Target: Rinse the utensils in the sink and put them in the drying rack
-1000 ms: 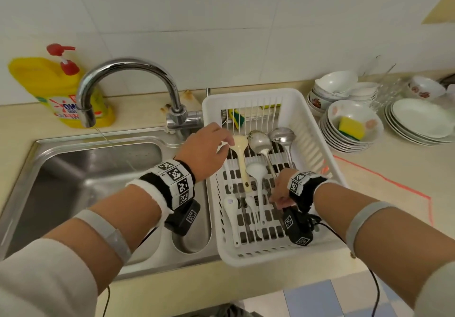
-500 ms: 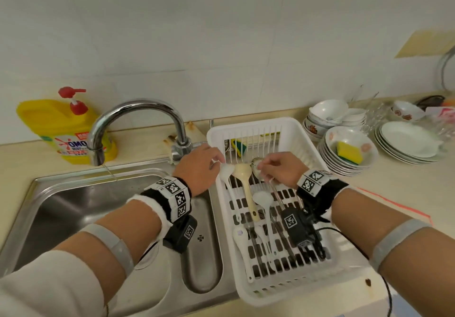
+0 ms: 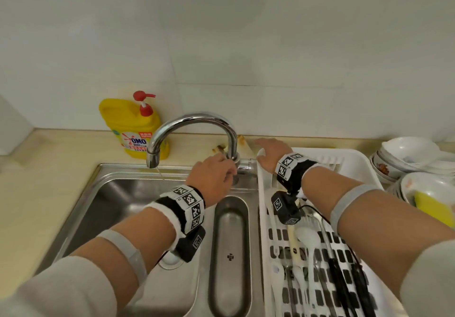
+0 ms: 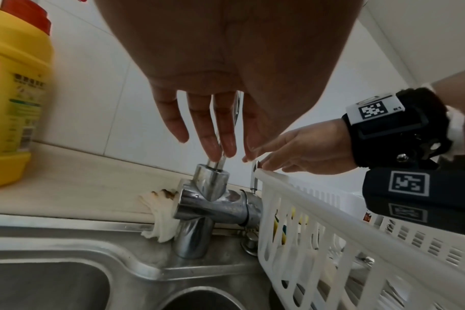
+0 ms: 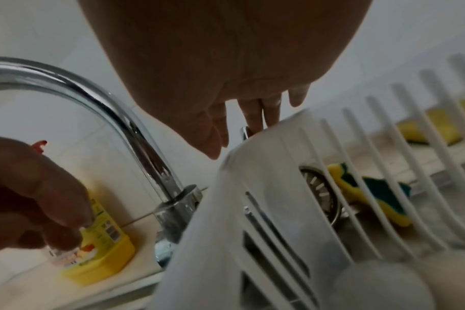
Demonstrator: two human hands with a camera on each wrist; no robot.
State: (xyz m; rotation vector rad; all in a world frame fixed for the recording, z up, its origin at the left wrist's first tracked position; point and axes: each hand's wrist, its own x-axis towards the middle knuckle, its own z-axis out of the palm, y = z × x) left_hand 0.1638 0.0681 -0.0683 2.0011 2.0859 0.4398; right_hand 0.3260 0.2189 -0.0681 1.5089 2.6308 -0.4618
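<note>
Several rinsed utensils lie in the white drying rack [image 3: 349, 155]: white spoons [image 3: 307, 243], a cream ladle handle [image 3: 294, 239] and black chopsticks [image 3: 344, 279]. My left hand [image 3: 218, 171] reaches the base of the chrome tap [image 3: 197, 119]; its straight fingers [image 4: 215, 144] touch the spout neck and hold nothing. My right hand [image 3: 269, 150] hovers over the rack's far left corner, its extended fingers [image 5: 255, 119] at the top of the small tap lever [image 4: 254, 174]. A thin trickle falls from the spout into the steel sink [image 3: 118, 206].
A yellow detergent bottle [image 3: 133, 127] stands behind the sink on the left. Stacked bowls and plates [image 3: 408, 154] sit right of the rack, one holding a yellow sponge [image 3: 430, 206]. A white rag [image 4: 159, 216] is stuffed at the tap's base. Another sponge [image 5: 372, 188] lies behind the rack.
Both hands have left the utensils in the rack and moved up and back to the tap. The head view has swung left and upward.
</note>
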